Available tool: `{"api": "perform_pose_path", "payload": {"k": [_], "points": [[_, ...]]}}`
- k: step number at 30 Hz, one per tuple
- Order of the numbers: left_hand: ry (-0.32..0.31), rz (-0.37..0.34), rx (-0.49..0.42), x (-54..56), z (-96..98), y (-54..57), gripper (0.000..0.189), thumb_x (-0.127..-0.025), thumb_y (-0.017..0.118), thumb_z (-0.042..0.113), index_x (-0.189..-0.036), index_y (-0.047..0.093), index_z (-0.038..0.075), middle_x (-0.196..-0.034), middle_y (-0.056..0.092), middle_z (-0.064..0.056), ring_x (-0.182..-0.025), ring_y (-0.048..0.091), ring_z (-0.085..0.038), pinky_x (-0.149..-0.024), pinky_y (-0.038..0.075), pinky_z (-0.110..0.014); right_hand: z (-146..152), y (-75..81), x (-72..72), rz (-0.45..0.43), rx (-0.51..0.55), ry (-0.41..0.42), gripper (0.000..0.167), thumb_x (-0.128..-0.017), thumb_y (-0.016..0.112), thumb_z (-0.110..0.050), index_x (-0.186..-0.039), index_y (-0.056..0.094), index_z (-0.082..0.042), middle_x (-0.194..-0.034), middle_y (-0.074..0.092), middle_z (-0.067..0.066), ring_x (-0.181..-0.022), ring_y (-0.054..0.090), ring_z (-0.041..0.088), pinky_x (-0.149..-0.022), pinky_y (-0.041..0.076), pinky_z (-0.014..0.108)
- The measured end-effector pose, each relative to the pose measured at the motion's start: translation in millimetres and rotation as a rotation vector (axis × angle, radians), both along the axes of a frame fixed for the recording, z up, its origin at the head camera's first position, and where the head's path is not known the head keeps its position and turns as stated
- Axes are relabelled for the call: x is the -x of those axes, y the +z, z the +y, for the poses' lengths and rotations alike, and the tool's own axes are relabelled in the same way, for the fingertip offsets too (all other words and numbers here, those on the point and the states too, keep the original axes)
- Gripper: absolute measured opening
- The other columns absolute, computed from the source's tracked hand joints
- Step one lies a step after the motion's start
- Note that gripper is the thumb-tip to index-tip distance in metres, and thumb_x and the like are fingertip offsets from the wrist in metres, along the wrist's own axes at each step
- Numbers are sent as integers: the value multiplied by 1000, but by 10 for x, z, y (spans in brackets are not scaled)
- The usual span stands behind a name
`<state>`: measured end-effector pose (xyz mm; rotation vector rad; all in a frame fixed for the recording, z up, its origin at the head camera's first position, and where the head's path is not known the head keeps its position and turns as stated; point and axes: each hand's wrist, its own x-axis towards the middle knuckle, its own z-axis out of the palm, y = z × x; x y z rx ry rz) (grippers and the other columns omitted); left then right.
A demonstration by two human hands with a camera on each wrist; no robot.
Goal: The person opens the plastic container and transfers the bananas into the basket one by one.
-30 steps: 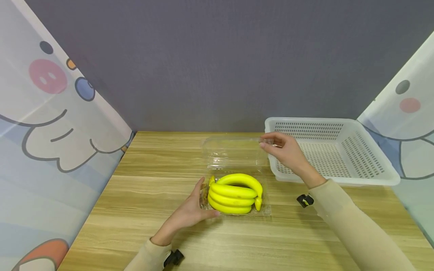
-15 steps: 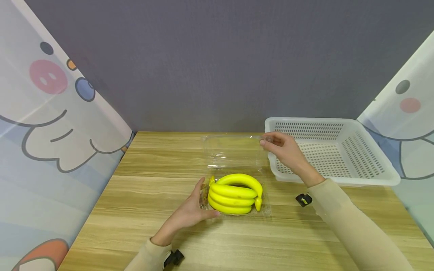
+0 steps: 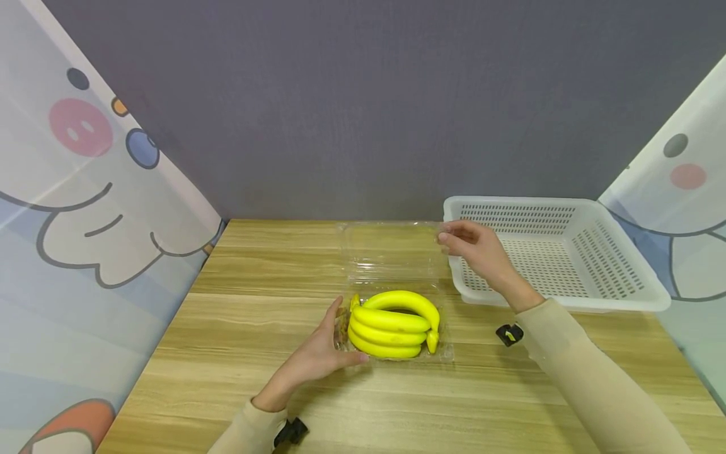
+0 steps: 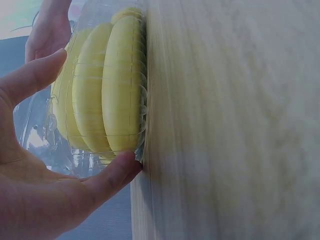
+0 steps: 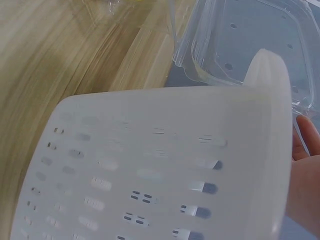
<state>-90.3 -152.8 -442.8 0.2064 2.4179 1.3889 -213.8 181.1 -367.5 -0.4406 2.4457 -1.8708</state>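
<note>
A bunch of yellow bananas lies in the base of a clear plastic clamshell box on the wooden table. Its hinged lid stands raised at the back. My left hand holds the box's left end, thumb at the front side and fingers spread along the end. In the left wrist view the thumb presses at the lower edge of the clear wall. With thumb and fingers, my right hand pinches the lid's upper right corner. The right wrist view shows the lid beyond the basket, with only part of that hand visible.
A white perforated plastic basket stands at the back right, under the right wrist, and fills much of the right wrist view. Behind the table rises a grey wall. Cartoon-printed panels flank both sides.
The lid's free edge has risen a little, with the right hand on its corner shifting slightly right. The left hand, the bananas and the box base have stayed put.
</note>
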Motion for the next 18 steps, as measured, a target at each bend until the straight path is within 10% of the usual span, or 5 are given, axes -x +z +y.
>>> {"api": "perform_pose_path", "payload": {"k": [18], "points": [[-5,-5,-8,5,-1,2,126,-79,88,38,-164,-1,12,-165,14,-29,-136,38,-56,-103,41,-68,36,-39,30,-22,3,1,48,-102,63,-34,-133,59,2,-125,64,23,-109,65,30,-87,59,40]]}}
